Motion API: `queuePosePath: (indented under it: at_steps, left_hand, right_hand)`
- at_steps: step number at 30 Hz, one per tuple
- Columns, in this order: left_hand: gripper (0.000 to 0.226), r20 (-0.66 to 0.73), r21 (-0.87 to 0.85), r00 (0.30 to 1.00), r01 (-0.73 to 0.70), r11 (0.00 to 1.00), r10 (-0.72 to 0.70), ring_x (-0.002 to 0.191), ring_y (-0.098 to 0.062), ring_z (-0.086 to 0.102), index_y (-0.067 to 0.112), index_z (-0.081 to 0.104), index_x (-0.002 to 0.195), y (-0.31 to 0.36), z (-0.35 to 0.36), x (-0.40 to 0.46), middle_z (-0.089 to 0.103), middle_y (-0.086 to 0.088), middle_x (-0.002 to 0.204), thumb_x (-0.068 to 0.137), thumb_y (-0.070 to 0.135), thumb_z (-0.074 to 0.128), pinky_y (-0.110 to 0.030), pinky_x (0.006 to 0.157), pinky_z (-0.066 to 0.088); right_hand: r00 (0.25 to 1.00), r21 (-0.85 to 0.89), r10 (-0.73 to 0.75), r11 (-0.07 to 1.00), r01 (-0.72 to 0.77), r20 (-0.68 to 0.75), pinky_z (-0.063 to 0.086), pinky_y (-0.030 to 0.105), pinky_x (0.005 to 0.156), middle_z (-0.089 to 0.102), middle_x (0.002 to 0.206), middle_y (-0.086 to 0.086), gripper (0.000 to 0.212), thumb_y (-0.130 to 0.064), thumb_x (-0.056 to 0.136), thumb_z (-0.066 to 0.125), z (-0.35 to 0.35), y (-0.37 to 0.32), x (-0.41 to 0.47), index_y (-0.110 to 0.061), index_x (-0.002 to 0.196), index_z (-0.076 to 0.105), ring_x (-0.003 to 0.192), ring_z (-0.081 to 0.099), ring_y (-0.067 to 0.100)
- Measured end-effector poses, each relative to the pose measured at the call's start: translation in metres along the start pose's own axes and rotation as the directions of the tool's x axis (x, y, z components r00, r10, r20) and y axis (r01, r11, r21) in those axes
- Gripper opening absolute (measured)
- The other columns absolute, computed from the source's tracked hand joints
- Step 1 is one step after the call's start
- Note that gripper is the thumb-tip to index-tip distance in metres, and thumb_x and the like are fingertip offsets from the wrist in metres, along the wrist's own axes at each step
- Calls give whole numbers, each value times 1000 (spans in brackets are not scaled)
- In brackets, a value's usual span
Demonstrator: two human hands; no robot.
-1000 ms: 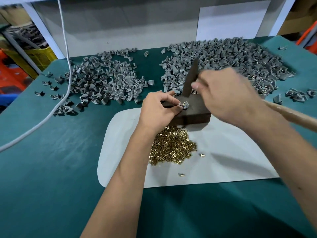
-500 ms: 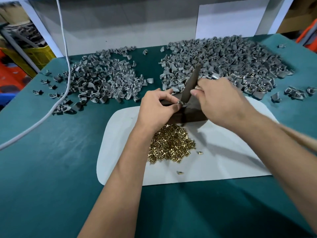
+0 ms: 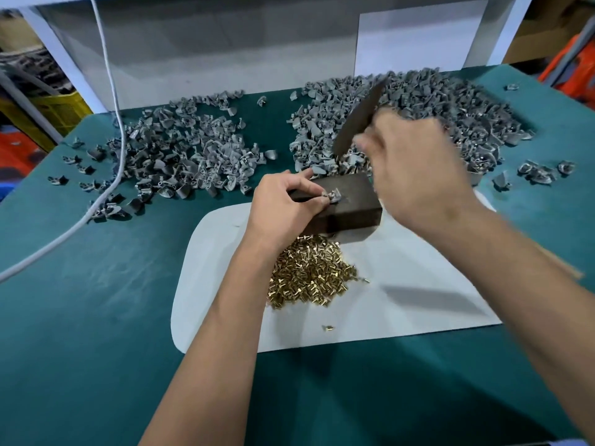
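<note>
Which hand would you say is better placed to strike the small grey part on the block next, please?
Right, probably: the right hand holds the tool raised above the block, while the left hand pinches the part there.

The left hand point(image 3: 283, 210) and the right hand point(image 3: 418, 175) are bare, and the right one shows blurred. The left forearm point(image 3: 225, 317) and the right forearm point(image 3: 531, 300) are bare too, as far as the frame's lower edge. A thin pale bluish strip point(image 3: 573, 443) in the bottom right corner may be clothing; too little shows to tell.
</note>
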State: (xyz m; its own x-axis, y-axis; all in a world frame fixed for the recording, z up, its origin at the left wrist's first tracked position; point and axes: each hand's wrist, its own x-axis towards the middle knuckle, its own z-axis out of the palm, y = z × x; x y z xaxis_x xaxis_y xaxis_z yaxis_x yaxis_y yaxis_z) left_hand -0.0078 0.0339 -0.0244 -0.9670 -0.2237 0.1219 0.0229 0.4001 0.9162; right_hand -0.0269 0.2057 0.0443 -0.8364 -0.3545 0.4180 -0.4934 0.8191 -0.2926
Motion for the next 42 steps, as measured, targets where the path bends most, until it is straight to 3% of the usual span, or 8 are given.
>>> queuePosePath:
  at_steps: [3, 9, 16, 22, 27, 34, 38, 42]
  left_hand:
    - [30, 4, -3, 1000, -4, 1000, 4, 138, -14, 52, 29, 76, 74, 2, 2, 0, 67, -7, 134, 80, 0, 82, -36, 122, 31]
    - [21, -4, 12, 1000, -3, 1000, 3, 140, -10, 44, 28, 79, 78, -1, 2, 0, 68, -4, 134, 81, 7, 83, -22, 113, 21]
    - [20, 21, -112, 1000, -8, 994, 10, 88, 36, 49, 19, 79, 78, -3, 3, 1, 68, -12, 132, 84, 0, 77, 11, 76, 31]
    - [20, 33, -188, 999, 39, 981, -34, 95, 26, 54, 18, 79, 79, -1, 2, -2, 68, -9, 133, 85, -1, 76, -5, 92, 39]
    - [21, 33, -231, 998, 56, 971, -50, 99, 24, 55, 18, 78, 77, 3, 1, -4, 67, -12, 133, 85, -1, 76, -12, 99, 40]
    - [32, -133, -377, 987, 35, 926, -92, 110, -7, 70, 19, 78, 66, -6, -20, 7, 79, 1, 103, 96, 13, 68, -43, 106, 52]
    - [21, -487, -105, 866, 70, 992, -113, 85, -5, 71, 21, 78, 74, -28, -47, 13, 75, 11, 79, 93, 27, 69, -33, 87, 56]
    - [14, -498, 233, 863, 229, 945, -86, 92, -18, 61, 28, 75, 92, -49, -65, 18, 64, 21, 81, 92, 28, 61, -46, 102, 49]
  right_hand:
    - [968, -131, 18, 991, 16, 250, 39, 36, 67, 64, 89, 13, 21, -36, 106, 47, 9, 2, -3, -19, 97, 55, 87, 63, 40]
    - [981, -69, 68, 996, -56, 184, 35, 31, 61, 60, 75, -3, 19, -45, 98, 59, -8, 32, -3, -29, 86, 58, 69, 53, 24]
    - [875, -320, 361, 911, -259, 321, 48, 32, 64, 68, 80, 4, 21, -39, 83, 77, -7, 65, -20, -25, 73, 65, 79, 63, 32]
    - [902, -273, 295, 938, -212, 315, 56, 38, 78, 71, 91, 4, 16, -39, 86, 74, -2, 52, -16, -24, 90, 70, 89, 65, 31]
    - [971, 164, 38, 983, -78, 237, 55, 33, 81, 71, 92, -7, 29, -35, 87, 78, 18, 14, -3, -30, 115, 69, 85, 66, 16]
    - [996, 278, 8, 960, -31, 84, 41, 15, 75, 67, 79, -14, 4, -21, 88, 78, 39, 12, 8, -23, 91, 79, 75, 61, 5]
    - [967, 275, 215, 946, -170, -140, 52, 23, 89, 67, 86, -8, 16, -16, 91, 75, 39, 25, 16, -17, 107, 75, 84, 67, 13]
    - [982, 234, 102, 970, -63, -158, 57, 35, 92, 72, 102, 2, 33, -11, 88, 76, 46, 12, 5, -12, 120, 68, 92, 68, 19]
